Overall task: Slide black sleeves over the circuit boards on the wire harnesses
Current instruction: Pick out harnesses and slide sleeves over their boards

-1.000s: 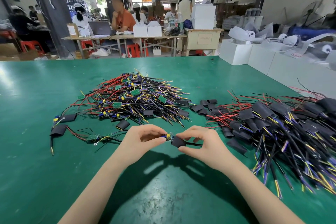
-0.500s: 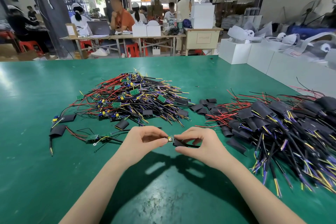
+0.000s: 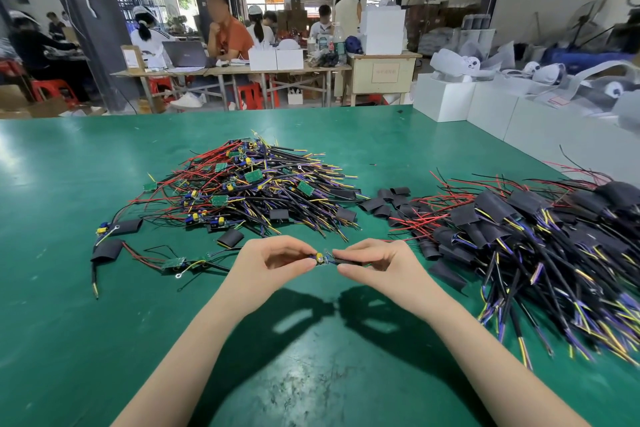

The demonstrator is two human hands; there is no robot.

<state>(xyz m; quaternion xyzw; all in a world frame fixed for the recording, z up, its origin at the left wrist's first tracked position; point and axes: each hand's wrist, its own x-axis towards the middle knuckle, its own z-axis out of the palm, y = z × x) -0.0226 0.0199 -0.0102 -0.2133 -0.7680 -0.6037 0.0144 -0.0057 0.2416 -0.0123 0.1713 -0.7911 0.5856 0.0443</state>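
My left hand (image 3: pixel 273 262) pinches one end of a small circuit board (image 3: pixel 320 259) with a yellow part on it, just above the green table (image 3: pixel 69 322). My right hand (image 3: pixel 375 263) grips a black sleeve (image 3: pixel 349 263) at the board's other end; the fingers hide most of the sleeve. A pile of bare wire harnesses (image 3: pixel 252 187) with green boards lies behind my hands. To the right sits a heap of sleeved harnesses (image 3: pixel 540 236). Loose black sleeves (image 3: pixel 388 201) lie between the two heaps.
Two sleeved harnesses (image 3: pixel 114 239) and one bare board with wires (image 3: pixel 176 263) lie at the left. White boxes (image 3: pixel 485 107) line the table's right edge. People sit at tables (image 3: pixel 225 69) in the background.
My hands have stayed close together at the board. The right hand's sleeve shows less than before, now mostly hidden under the fingers.
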